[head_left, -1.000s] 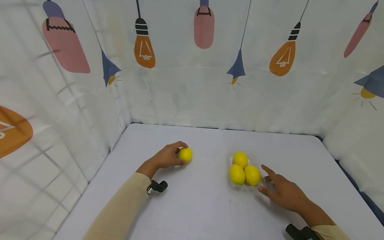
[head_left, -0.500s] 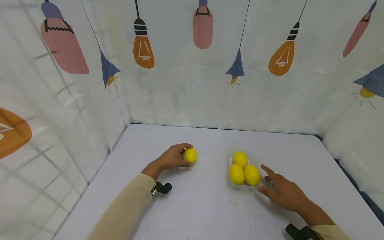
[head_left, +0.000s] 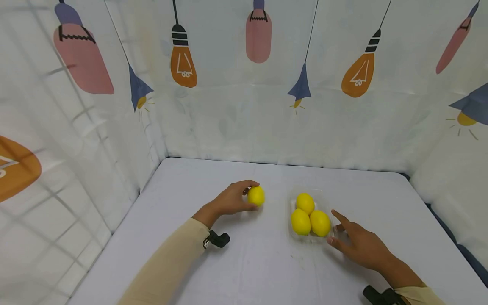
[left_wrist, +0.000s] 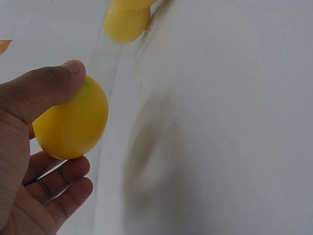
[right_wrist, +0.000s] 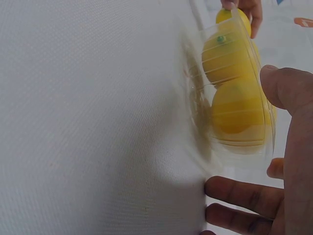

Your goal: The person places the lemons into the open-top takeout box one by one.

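Observation:
My left hand (head_left: 233, 199) pinches a yellow lemon (head_left: 256, 195) between thumb and fingers, left of a clear plastic container (head_left: 319, 197). In the left wrist view this lemon (left_wrist: 73, 122) is held above the white surface, with a shadow below. Three more lemons sit in the container, one at the back (head_left: 305, 203) and two in front. My right hand (head_left: 358, 245) lies at the container's right side, fingers spread and holding nothing. Seen from the right wrist, the thumb is near the container's rim (right_wrist: 264, 93); whether it touches cannot be told.
A white table (head_left: 244, 262) lies under everything, with its far edge along a white curtain (head_left: 236, 123) printed with lamps and bulbs. A second curtain side (head_left: 76, 178) runs along the left. Dark wrist cameras (head_left: 219, 239) sit on both wrists.
My left hand has moved right with the lemon, bringing it nearer the container. The right hand, the container and its lemons have stayed in place.

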Demonstrator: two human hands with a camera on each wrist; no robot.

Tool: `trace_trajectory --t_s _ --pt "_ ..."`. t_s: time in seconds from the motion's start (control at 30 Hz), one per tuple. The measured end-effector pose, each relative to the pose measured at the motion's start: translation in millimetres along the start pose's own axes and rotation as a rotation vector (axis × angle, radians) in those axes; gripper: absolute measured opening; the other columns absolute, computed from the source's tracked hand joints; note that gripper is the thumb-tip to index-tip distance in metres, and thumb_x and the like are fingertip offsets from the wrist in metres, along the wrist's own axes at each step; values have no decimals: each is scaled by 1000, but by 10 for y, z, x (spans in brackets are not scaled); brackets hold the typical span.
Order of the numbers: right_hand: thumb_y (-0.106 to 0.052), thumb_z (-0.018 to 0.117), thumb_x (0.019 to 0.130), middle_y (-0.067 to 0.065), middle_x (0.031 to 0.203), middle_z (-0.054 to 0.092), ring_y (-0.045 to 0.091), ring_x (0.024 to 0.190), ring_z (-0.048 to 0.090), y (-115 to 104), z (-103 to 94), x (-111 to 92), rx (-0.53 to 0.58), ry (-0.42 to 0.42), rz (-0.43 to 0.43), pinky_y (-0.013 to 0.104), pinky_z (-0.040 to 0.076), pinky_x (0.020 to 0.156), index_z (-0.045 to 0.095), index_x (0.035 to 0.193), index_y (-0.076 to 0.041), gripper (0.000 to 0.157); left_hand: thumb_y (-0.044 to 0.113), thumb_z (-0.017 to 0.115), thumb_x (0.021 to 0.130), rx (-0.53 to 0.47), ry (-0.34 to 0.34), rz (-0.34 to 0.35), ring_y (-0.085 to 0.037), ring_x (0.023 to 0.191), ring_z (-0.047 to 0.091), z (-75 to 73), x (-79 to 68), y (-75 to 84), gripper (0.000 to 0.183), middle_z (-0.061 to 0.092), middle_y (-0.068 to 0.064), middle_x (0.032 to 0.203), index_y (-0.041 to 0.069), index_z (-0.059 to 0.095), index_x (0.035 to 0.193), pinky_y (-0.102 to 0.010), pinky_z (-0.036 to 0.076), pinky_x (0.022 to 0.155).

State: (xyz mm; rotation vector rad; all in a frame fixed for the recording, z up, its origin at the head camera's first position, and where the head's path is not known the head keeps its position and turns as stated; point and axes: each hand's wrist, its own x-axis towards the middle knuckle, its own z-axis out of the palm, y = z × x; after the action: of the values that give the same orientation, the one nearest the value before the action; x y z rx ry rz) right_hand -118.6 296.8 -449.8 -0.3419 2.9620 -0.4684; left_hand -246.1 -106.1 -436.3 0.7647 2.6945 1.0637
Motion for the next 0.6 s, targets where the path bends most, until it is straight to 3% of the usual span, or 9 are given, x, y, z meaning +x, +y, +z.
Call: trace_trajectory --t_s 0.6 --pt "-73 53 94 8 127 67 37 107 66 -20 -13 -14 6 0 -2 63 53 84 27 162 -18 91 35 89 81 -28 -19 36 -21 116 58 125 179 303 76 59 5 138 22 54 148 -37 51 98"
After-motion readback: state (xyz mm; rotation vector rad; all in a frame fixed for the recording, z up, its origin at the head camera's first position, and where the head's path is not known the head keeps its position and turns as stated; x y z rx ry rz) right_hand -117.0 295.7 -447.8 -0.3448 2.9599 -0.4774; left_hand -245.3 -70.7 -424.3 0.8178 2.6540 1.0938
